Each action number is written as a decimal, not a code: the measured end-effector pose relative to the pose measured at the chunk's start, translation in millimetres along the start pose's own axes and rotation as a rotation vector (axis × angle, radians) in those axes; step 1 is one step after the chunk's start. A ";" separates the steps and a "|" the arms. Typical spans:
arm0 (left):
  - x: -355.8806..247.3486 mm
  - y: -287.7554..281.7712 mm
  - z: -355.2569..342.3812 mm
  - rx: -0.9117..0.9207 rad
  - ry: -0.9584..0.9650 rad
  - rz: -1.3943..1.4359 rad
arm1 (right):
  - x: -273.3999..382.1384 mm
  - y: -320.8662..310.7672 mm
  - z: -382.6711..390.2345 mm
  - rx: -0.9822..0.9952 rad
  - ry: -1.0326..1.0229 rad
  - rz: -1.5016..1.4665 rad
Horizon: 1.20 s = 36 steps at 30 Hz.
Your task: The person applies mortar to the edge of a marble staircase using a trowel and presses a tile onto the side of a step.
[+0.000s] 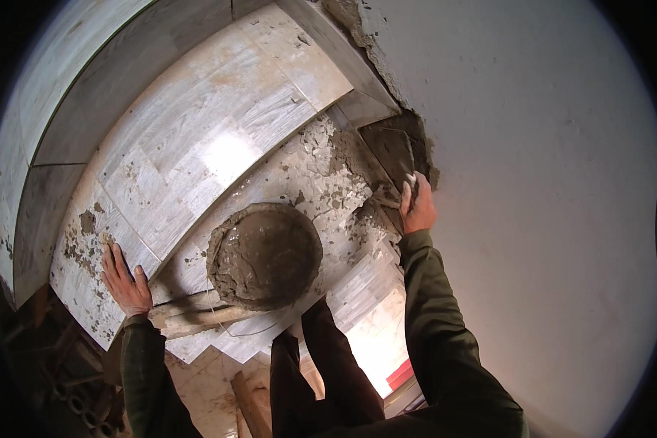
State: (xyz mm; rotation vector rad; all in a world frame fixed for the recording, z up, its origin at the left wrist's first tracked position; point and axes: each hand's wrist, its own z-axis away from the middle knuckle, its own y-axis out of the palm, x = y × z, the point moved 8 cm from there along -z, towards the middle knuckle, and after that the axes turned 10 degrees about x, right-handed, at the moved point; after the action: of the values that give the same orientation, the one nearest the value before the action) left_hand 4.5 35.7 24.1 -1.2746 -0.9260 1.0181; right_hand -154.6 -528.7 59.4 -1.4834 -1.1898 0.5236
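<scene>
My left hand (pixel 126 283) lies flat with its fingers spread on the grey wood-look tile step (pixel 160 171), beside crumbs of mortar. At the foot of the wall, my right hand (pixel 418 207) is closed at the near end of a flat, mortar-coated tool that looks like a trowel (pixel 393 152). Its handle is hidden by my fingers. The blade rests over dark, wet mortar in the corner by the wall. Between my hands, a round bucket (pixel 213 252) of wet grey mortar (pixel 266 248) stands on the lower step.
The white wall (pixel 533 182) rises on the right, with a rough broken lower edge. A wooden board (pixel 212 315) lies beside the bucket. Dried mortar bits (pixel 325 171) cover the lower step. More steps drop away toward my legs (pixel 336 358). Piled pieces (pixel 73 379) sit in shadow at lower left.
</scene>
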 end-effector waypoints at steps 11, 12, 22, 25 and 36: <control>4.2 0.4 1.4 -0.004 -0.003 0.013 | -2.0 10.1 -2.4 0.073 0.031 -0.040; 2.2 -0.5 0.5 -0.006 0.006 0.012 | -3.9 6.2 -1.7 0.049 0.045 -0.068; -8.0 -7.0 3.6 -0.018 0.027 0.024 | -23.3 -19.0 66.3 0.144 0.167 -0.158; -17.4 -13.7 4.4 -0.042 0.062 0.020 | -53.2 -28.1 101.6 0.176 0.232 -0.140; 5.9 6.3 -6.6 0.156 0.073 0.023 | -96.4 -9.1 101.6 0.075 0.331 -0.230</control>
State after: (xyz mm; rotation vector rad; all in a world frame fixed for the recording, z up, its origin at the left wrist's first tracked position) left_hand 12.0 39.5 17.2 -1.1861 -0.7625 1.0344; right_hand -280.9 -566.5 11.2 -1.2895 -1.0473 0.1563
